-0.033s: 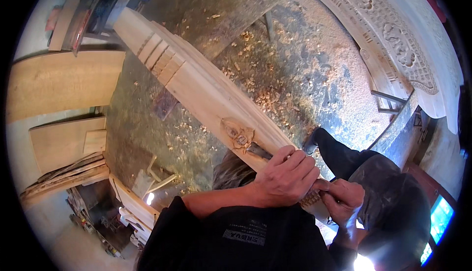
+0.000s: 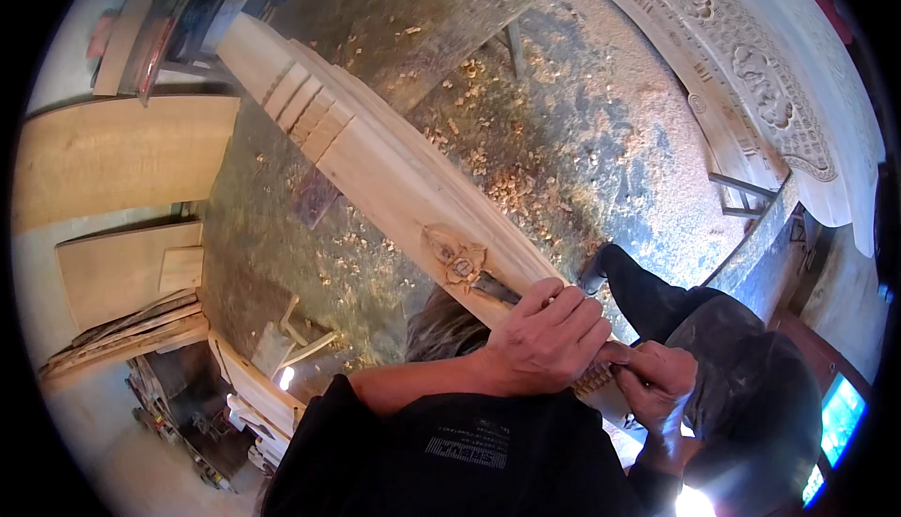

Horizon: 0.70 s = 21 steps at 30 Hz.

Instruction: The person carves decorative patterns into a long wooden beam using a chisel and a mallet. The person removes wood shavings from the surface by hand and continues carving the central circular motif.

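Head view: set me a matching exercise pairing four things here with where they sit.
Things:
1. carving chisel
2. long wooden beam
3. wood shavings
4. carved panel

Places:
A. scattered over the floor
B. along the upper right rim
C. under the left hand, blade at the carved motif
D. running diagonally from upper left to the hands

Pairs: 1-C, 2-D, 3-A, 4-B

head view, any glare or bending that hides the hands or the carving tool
Head view: fisheye bends the long wooden beam; glare burns out near the lower edge; both hands stay sharp, left hand over the chisel, right hand behind it; wood shavings blur slightly.
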Each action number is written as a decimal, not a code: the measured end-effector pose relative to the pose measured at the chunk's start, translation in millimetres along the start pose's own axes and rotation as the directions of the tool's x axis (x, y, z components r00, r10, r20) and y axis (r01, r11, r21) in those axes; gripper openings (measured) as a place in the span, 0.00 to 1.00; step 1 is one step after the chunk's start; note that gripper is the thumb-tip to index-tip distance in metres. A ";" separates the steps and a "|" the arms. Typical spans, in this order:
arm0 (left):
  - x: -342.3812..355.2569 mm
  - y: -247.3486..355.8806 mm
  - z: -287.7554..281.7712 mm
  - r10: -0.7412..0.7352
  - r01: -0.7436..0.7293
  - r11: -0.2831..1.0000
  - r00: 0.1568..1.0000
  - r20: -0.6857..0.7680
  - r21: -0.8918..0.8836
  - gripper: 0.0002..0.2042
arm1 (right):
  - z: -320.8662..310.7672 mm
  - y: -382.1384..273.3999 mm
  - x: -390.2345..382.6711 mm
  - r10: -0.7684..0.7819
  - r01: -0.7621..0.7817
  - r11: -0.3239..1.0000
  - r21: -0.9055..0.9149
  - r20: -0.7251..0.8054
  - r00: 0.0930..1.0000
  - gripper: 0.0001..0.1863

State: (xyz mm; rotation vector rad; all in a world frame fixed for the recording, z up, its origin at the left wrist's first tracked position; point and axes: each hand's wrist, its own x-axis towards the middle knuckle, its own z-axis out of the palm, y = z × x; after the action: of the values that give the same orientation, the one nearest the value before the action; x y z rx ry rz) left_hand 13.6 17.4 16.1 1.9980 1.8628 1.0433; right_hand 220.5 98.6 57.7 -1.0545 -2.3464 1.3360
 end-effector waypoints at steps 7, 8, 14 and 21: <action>2.6 -0.8 -3.5 -0.014 0.013 0.999 0.999 0.035 0.035 0.15 | -11.2 7.2 23.6 -0.028 0.029 0.999 -0.027 0.040 0.999 0.18; 1.9 -0.5 -1.5 -0.007 0.006 0.999 1.000 0.013 0.037 0.16 | -16.9 4.5 32.6 -0.038 0.040 0.999 -0.025 0.064 0.997 0.18; -1.9 -6.8 -2.4 0.114 -0.112 0.993 0.990 -0.088 0.037 0.20 | -15.9 -10.6 28.6 0.000 -0.001 1.000 0.007 0.068 0.998 0.18; -29.3 -19.2 -1.7 0.240 -0.253 0.960 0.964 -0.112 -0.118 0.17 | 46.3 -23.6 -43.3 0.227 -0.214 0.968 0.135 -0.094 0.969 0.12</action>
State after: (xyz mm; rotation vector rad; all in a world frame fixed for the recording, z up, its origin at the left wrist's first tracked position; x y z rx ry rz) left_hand -0.9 -7.2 -4.2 2.1761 1.5683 1.3148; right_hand 215.8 31.1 57.4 -1.3453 -2.0870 1.4389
